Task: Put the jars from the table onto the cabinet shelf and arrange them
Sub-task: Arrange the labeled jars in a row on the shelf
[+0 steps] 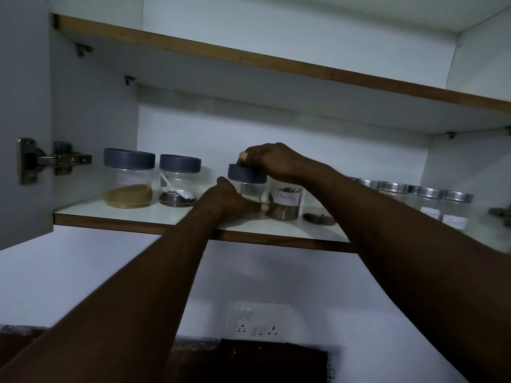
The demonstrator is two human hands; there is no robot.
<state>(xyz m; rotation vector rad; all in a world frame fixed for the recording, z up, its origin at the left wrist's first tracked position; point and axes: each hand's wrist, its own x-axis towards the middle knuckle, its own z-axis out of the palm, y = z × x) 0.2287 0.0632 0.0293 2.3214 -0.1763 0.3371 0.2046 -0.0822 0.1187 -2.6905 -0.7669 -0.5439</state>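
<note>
Both my hands hold one clear jar with a blue lid (246,174) standing on the white cabinet shelf (171,214). My left hand (232,201) wraps its lower body from the left. My right hand (272,160) rests over the lid from the right. Left of it stand two more blue-lidded jars: one with brown powder (127,179) and one with dark spice and a spoon (179,181). Just right of the held jar, partly hidden by my right wrist, is a jar labelled cinnamon (284,203).
Several silver-lidded jars (439,201) stand in a row at the shelf's right end. An upper shelf (249,62) hangs above. The open cabinet door with its hinge (47,160) is at the left. A wall socket panel (258,322) sits below the shelf.
</note>
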